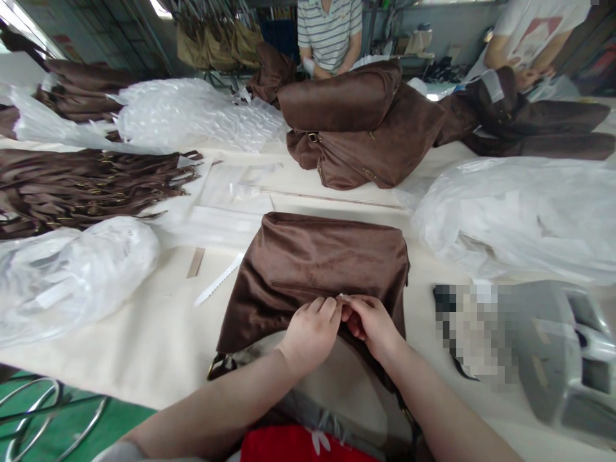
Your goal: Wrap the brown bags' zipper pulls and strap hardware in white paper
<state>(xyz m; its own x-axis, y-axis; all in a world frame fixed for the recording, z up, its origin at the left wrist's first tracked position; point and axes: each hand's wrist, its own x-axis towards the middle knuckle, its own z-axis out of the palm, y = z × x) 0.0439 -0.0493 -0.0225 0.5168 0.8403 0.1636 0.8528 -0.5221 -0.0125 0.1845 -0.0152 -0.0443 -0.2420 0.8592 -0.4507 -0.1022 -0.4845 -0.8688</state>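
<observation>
A dark brown handbag [332, 250] lies on the table in front of me, its opening toward my body and its pale lining [346, 372] showing. My left hand [312, 330] is closed over the near edge of the bag, fingers bent and pressed together. Right beside it, my right hand [370, 324] pinches with thumb and forefinger. The two sets of fingertips meet just below the bag's zip line [298, 287]. A tiny pale bit shows at the right fingertips; what either hand grips is too small and covered to make out.
Brown straps [86, 186] are heaped at left, near plastic wrapping [96, 276]. More brown bags [356, 128] are piled across the table. A large clear plastic bag [524, 218] and a grey machine-like object [553, 359] stand at right. Two people [332, 32] are beyond the table.
</observation>
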